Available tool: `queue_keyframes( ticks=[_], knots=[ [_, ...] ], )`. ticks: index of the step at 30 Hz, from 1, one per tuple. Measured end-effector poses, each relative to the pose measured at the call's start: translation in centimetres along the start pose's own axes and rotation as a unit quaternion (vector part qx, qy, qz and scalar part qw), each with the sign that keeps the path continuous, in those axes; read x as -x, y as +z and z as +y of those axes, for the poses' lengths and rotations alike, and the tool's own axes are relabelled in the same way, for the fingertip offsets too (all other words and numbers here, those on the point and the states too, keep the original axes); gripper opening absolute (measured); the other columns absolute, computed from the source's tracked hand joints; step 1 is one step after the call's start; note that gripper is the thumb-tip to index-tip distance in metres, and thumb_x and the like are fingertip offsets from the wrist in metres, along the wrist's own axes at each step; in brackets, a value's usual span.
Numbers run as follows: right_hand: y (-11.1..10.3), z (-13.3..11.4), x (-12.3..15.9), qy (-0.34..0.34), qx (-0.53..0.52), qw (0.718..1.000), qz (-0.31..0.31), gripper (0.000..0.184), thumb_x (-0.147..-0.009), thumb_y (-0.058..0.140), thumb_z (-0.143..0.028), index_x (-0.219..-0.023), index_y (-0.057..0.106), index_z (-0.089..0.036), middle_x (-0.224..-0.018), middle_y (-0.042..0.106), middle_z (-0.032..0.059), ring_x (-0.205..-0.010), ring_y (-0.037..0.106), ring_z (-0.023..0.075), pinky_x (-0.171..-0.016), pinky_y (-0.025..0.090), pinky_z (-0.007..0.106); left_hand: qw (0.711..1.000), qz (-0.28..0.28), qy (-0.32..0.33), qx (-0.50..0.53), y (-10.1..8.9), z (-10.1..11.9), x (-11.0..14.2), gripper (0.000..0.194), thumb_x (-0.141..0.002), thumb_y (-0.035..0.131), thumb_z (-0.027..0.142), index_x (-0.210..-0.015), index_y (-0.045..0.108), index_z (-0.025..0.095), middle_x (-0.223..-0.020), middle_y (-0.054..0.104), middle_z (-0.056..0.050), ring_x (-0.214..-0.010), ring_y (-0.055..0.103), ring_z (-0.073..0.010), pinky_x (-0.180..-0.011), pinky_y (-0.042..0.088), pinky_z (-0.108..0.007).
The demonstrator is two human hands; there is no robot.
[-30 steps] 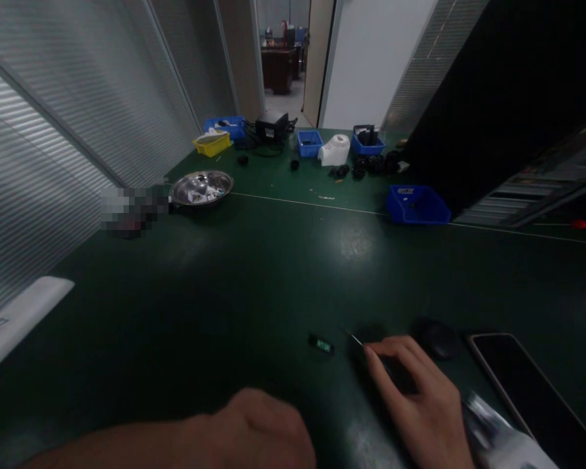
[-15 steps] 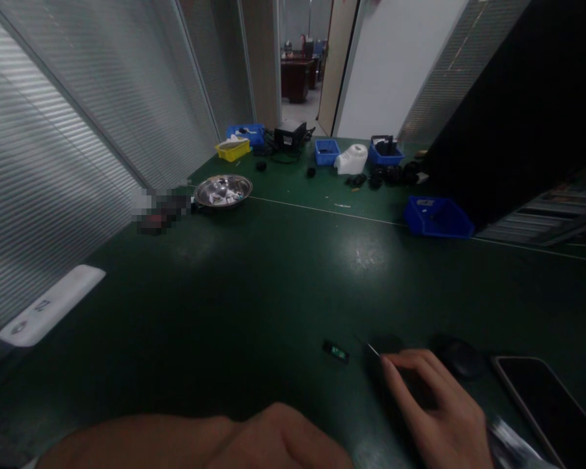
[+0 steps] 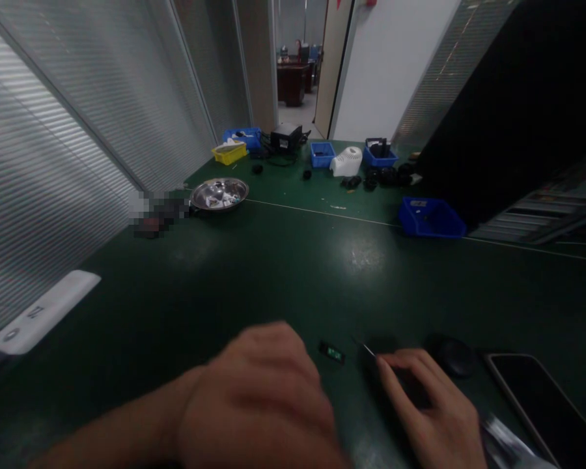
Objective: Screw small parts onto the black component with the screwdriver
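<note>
A small dark piece with a green circuit board in it (image 3: 333,352) lies flat on the green table. Just right of it, my right hand (image 3: 432,404) pinches a thin pointed metal tool (image 3: 368,350) between thumb and forefinger. The tool's tip points toward the small piece, with a gap between them. My left hand (image 3: 268,397) is near the piece on its left, back of the hand toward me and smeared by motion. Its fingertips are hidden, so whether it holds anything does not show.
Right of my right hand are a round black object (image 3: 453,356) and a phone (image 3: 542,397). A blue bin (image 3: 432,221) stands farther back. A metal bowl (image 3: 219,195) with small bits sits at the left, and a long white case (image 3: 46,312) by the blinds.
My left hand has risen from the bottom edge, forward toward the small piece. The right hand keeps its pinch on the tool. The view has shifted slightly.
</note>
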State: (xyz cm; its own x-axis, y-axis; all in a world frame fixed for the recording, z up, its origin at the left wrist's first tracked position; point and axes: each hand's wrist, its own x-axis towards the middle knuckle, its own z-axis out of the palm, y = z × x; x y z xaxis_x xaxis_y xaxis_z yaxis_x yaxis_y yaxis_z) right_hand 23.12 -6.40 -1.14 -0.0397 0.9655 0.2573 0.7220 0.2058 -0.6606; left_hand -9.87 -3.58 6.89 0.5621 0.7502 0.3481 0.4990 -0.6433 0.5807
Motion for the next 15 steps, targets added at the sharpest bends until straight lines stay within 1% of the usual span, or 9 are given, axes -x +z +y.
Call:
queue_keyframes(
  ticks=[2, 3, 5, 6, 7, 8, 9, 11, 15],
  knots=[
    [0.0, -0.2, -0.1, 0.000, -0.001, 1.000, 0.006, 0.026, -0.098, 0.060, -0.050, -0.096, 0.068, -0.025, -0.100, 0.067, 0.0006, -0.090, 0.067, 0.0162, -0.079, 0.050, 0.025, 0.988, 0.115, -0.056, -0.086, -2.3, -4.8, -1.3, 0.032, -0.097, 0.047, 0.041, -0.115, 0.072, 0.032, -0.112, 0.072, -0.007, -0.110, 0.062, -0.0277, -0.095, 0.049, -0.047],
    [-0.1, -0.3, -0.1, -0.001, -0.002, 1.000, 0.008, 0.026, -0.098, 0.060, -0.050, -0.096, 0.068, -0.025, -0.100, 0.067, 0.0009, -0.090, 0.067, 0.0165, -0.079, 0.050, 0.026, 0.965, 0.175, -0.119, -0.156, -3.8, -7.8, -1.6, 0.034, -0.099, 0.045, 0.037, -0.119, 0.070, 0.026, -0.122, 0.068, -0.009, -0.119, 0.058, -0.0282, -0.104, 0.044, -0.050],
    [0.0, -0.4, -0.2, -0.003, -0.002, 1.000, 0.009, 0.026, -0.098, 0.060, -0.049, -0.096, 0.068, -0.024, -0.100, 0.067, 0.0016, -0.091, 0.067, 0.0173, -0.080, 0.050, 0.026, 0.884, 0.255, -0.268, -0.286, -7.3, -14.2, -1.0, 0.041, -0.098, 0.048, 0.039, -0.127, 0.064, 0.014, -0.141, 0.056, -0.017, -0.135, 0.043, -0.0357, -0.111, 0.031, -0.059],
    [0.0, -0.4, -0.3, -0.003, -0.002, 1.000, 0.007, 0.026, -0.098, 0.060, -0.049, -0.096, 0.068, -0.024, -0.100, 0.068, 0.0018, -0.091, 0.067, 0.0175, -0.081, 0.050, 0.026, 0.842, 0.275, -0.333, -0.324, -9.0, -17.2, -0.2, 0.051, -0.098, 0.048, 0.042, -0.134, 0.059, 0.008, -0.150, 0.045, -0.021, -0.140, 0.034, -0.0416, -0.109, 0.028, -0.064],
    [0.0, -0.4, -0.3, -0.004, -0.002, 1.000, 0.006, 0.026, -0.098, 0.060, -0.049, -0.096, 0.068, -0.024, -0.100, 0.068, 0.0019, -0.091, 0.067, 0.0175, -0.081, 0.050, 0.026, 0.814, 0.276, -0.378, -0.344, -10.5, -19.8, 0.7, 0.059, -0.099, 0.045, 0.046, -0.139, 0.053, 0.004, -0.157, 0.034, -0.025, -0.143, 0.026, -0.0468, -0.107, 0.025, -0.068],
    [0.0, -0.4, -0.4, -0.004, -0.003, 1.000, 0.007, 0.026, -0.098, 0.060, -0.049, -0.095, 0.068, -0.024, -0.100, 0.068, 0.0018, -0.091, 0.067, 0.0173, -0.080, 0.050, 0.026, 0.807, 0.258, -0.401, -0.349, -11.8, -21.8, 1.8, 0.064, -0.101, 0.042, 0.050, -0.142, 0.049, 0.002, -0.160, 0.026, -0.026, -0.144, 0.021, -0.0505, -0.105, 0.022, -0.071],
    [0.1, -0.4, -0.4, -0.004, -0.003, 1.000, 0.008, 0.026, -0.098, 0.060, -0.049, -0.095, 0.068, -0.024, -0.100, 0.068, 0.0016, -0.091, 0.067, 0.0171, -0.079, 0.050, 0.025, 0.805, 0.244, -0.414, -0.349, -12.8, -23.4, 2.7, 0.067, -0.101, 0.040, 0.052, -0.144, 0.048, 0.001, -0.161, 0.022, -0.026, -0.144, 0.019, -0.0523, -0.104, 0.020, -0.072],
    [0.1, -0.3, -0.4, -0.004, -0.003, 1.000, 0.006, 0.026, -0.098, 0.060, -0.049, -0.095, 0.069, -0.025, -0.099, 0.068, 0.0011, -0.090, 0.067, 0.0165, -0.078, 0.051, 0.024, 0.811, 0.222, -0.424, -0.337, -14.0, -25.2, 3.9, 0.070, -0.101, 0.039, 0.056, -0.145, 0.048, 0.003, -0.161, 0.023, -0.026, -0.143, 0.020, -0.0522, -0.103, 0.020, -0.075],
    [0.0, -0.2, -0.3, -0.002, 0.004, 1.000, 0.000, 0.025, -0.098, 0.060, -0.048, -0.095, 0.068, -0.025, -0.099, 0.068, 0.0002, -0.091, 0.068, 0.0155, -0.078, 0.052, 0.022, 0.819, 0.210, -0.426, -0.323, -14.3, -26.2, 4.1, 0.067, -0.100, 0.042, 0.060, -0.140, 0.057, 0.008, -0.160, 0.032, -0.022, -0.143, 0.025, -0.0490, -0.104, 0.019, -0.077]
  ],
)
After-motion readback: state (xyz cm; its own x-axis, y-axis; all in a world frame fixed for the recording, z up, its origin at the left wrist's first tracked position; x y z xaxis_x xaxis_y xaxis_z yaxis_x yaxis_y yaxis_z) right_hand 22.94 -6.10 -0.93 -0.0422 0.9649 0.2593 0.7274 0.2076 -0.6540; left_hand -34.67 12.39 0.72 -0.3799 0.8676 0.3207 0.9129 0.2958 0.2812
